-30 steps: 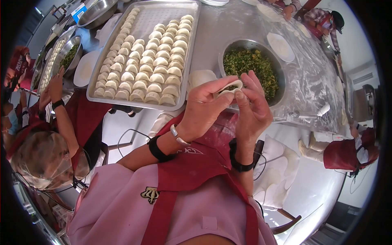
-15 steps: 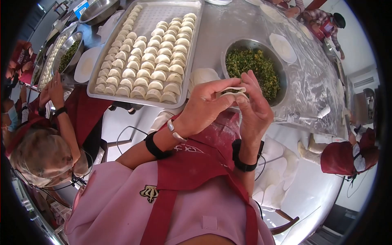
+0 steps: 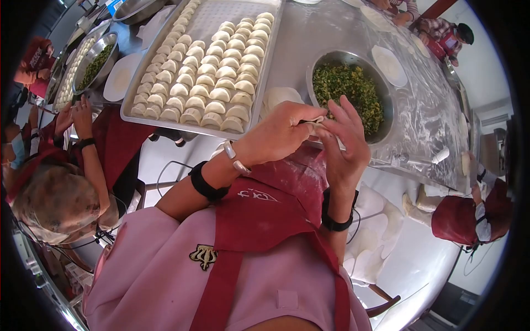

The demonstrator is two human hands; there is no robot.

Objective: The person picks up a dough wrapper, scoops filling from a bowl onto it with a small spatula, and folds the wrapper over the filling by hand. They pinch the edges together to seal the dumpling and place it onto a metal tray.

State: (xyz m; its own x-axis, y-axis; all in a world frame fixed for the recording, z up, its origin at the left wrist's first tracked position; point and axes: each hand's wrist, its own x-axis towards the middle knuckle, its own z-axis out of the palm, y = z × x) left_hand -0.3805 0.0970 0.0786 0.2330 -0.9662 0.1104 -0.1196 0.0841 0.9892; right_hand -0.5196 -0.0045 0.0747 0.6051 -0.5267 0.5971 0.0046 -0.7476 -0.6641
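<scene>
Between my two hands is a folded dumpling [image 3: 316, 122], pale and mostly covered by my fingers. My left hand [image 3: 279, 132], with a silver bracelet at the wrist, pinches its edge between thumb and forefinger. My right hand [image 3: 348, 135] grips the other side with thumb and forefinger, its remaining fingers raised. Just beyond my right hand stands a steel bowl [image 3: 391, 118] of chopped green and yellow filling [image 3: 350, 91]. Round dough wrappers [image 3: 280, 98] lie on the table behind my left hand. A metal tray [image 3: 128, 115] with rows of finished dumplings [image 3: 207, 80] sits to the left.
The floured metal table [image 3: 425, 110] carries a white plate [image 3: 390, 65] at the right. At left, a co-worker in a patterned cap [image 3: 58, 201] sits near another filling bowl [image 3: 110, 63] and a plate [image 3: 122, 77]. Other people in red aprons stand around the table's edges.
The dumpling's opening, with filling visible before, is now pinched closer together. My fingertips have drawn in around it. The whole view has shifted slightly.
</scene>
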